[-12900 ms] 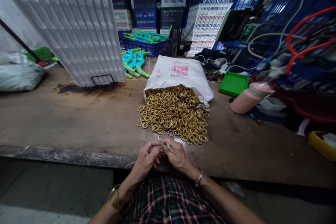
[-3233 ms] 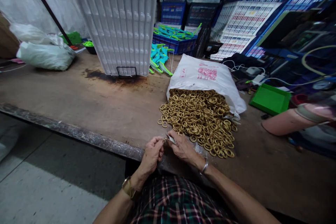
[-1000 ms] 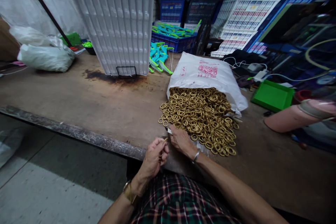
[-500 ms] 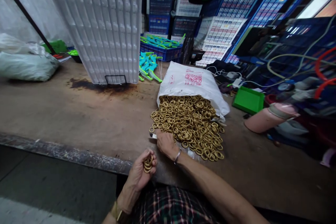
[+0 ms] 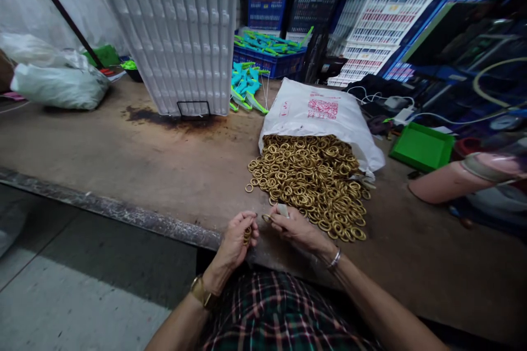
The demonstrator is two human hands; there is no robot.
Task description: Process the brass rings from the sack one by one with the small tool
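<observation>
Gold-coloured rings (image 5: 313, 175) heaped at the mouth of the white sack (image 5: 292, 107), on the bench (image 5: 164, 170). Hands apart but near: my left hand (image 5: 233, 242) curls round several; my right hand (image 5: 302, 234) pinches one beside a pale flat piece (image 5: 283, 210). Risks: if my left curl loosens, rings could drop over the near edge; crowded right fingers could fumble theirs. Rings round, dull sheen, likely slippery. Sack creased, bench scuffed, dark-stained.
</observation>
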